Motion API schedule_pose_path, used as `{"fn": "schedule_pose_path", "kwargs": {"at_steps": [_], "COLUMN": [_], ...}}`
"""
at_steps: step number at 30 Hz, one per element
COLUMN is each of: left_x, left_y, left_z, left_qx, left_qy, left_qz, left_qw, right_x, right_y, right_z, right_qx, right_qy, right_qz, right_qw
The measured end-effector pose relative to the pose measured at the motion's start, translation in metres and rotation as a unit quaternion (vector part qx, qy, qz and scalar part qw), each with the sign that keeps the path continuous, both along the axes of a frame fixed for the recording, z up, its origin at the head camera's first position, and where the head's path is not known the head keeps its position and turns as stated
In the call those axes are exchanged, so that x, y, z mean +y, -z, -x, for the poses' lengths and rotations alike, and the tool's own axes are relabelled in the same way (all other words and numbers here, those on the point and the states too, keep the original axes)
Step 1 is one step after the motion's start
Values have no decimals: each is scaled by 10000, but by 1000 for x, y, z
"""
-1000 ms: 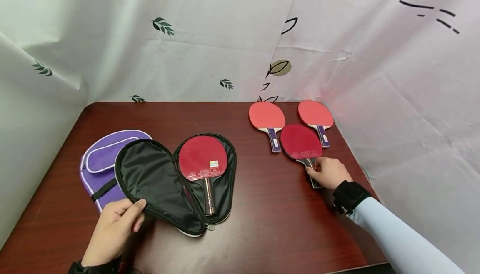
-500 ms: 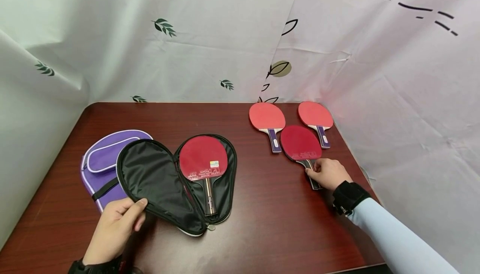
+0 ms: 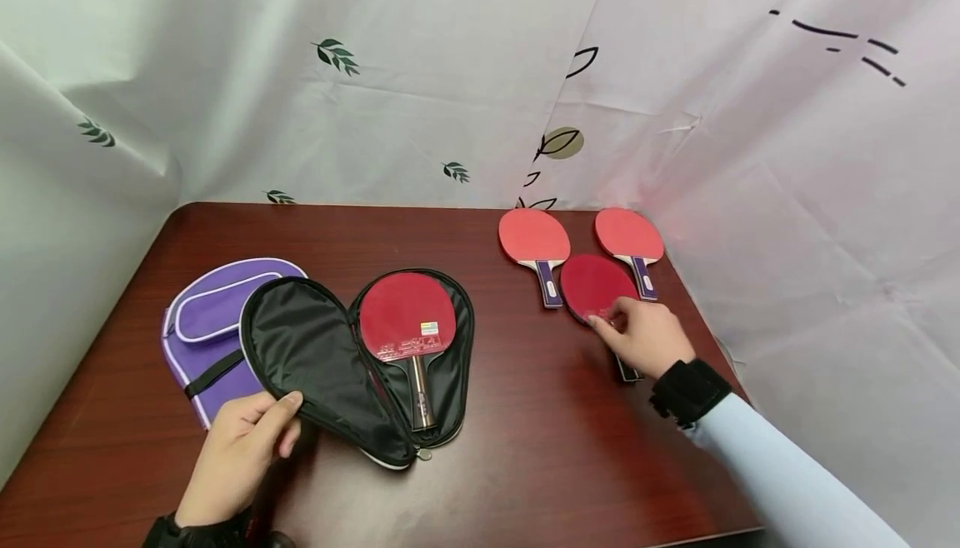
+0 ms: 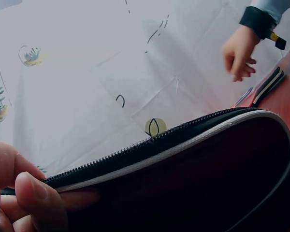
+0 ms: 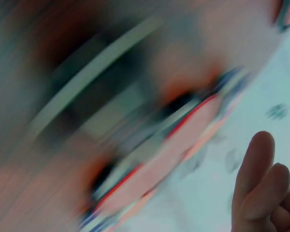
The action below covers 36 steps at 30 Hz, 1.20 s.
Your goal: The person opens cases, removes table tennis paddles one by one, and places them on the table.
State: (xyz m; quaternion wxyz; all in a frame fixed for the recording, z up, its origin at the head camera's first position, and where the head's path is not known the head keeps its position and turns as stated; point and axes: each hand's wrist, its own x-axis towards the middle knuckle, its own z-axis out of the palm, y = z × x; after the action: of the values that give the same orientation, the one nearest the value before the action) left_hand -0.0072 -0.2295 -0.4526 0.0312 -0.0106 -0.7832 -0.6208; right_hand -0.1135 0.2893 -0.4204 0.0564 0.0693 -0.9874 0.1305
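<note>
My left hand (image 3: 247, 452) pinches the zipped edge of the black paddle case (image 3: 300, 348), which lies spread open. In the left wrist view, thumb and fingers of that hand grip the case's zipper edge (image 4: 154, 140). In the case's right half lies a red table tennis paddle (image 3: 405, 315), handle towards me. My right hand (image 3: 648, 336) hovers over the handle of a dark red paddle (image 3: 592, 281) on the right, hiding much of it. The left wrist view shows air between that hand (image 4: 241, 53) and the black handle (image 4: 268, 87). Its fingers are loosely bent and hold nothing.
Two lighter red paddles with purple handles, a left one (image 3: 534, 236) and a right one (image 3: 630, 236), lie at the back right. A purple paddle case (image 3: 217, 365) lies partly under the black one. Printed white curtains (image 3: 412, 73) hang behind and beside the brown table (image 3: 517, 440).
My right hand has let go of the dark red paddle's handle and lifted slightly up and left. The left hand keeps its pinch on the black case, almost unmoved.
</note>
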Motion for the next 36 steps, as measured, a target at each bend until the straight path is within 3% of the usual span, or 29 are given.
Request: {"fn": "schedule_pose_path", "kwargs": {"at_steps": [6,10,18,28,36], "left_x": [5,8,9,8,11], "left_y": [-1,-1,-2,-1,0], "left_z": [0,0,-3,-5,-3], "left_qx": [182,257,377,448,479], "left_qy": [-38,5,34,18,33], "left_qz": [117,151,339,404,473], "left_qw": [9998,9996,9987,9982,9977], "right_x": [-74,-120,-189,-237,-243], "right_y": [-4,-1,10,29,36], "right_z": [-3,-4,2,9,10], "right_qx": [-206,-543,-1393,-1801,-1953], "right_qy": [-1027,-1540,-2228,-2394,-1999], "right_qz": [805,1021,457,-457,-219], "right_qw": [9912,9813,9638,9530,9599]}}
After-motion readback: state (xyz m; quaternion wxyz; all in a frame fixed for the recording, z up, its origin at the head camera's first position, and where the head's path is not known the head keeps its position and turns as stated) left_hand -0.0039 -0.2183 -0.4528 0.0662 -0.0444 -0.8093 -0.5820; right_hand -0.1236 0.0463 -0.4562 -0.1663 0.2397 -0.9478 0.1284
